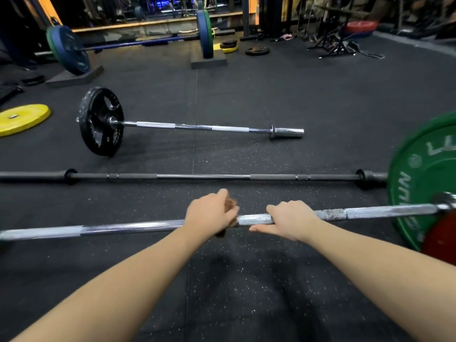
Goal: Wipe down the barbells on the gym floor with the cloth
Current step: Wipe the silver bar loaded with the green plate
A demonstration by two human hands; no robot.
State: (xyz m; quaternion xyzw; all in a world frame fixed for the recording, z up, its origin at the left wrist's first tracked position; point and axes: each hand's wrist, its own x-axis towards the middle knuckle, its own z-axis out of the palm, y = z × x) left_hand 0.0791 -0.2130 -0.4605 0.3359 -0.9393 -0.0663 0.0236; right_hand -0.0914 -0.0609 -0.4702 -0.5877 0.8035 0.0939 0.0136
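A silver barbell [138,225] lies across the floor nearest me, with a green plate [419,169] and a red plate [441,239] on its right end. My left hand [209,214] grips a dark brown cloth [230,203] wrapped around the bar near its middle. My right hand [291,222] grips the bar just to the right, fingers curled over it and thumb underneath. Beyond lies a black barbell [202,176] without plates on the part in view. Farther back rests a chrome barbell [197,126] with a black plate [101,120] on its left end.
A yellow plate [23,118] lies flat at the left. A barbell with blue and green plates [207,33] sits on blocks at the back. Small plates [256,51] and a black stand [333,43] are at the back right. Black rubber flooring [320,95] spreads between.
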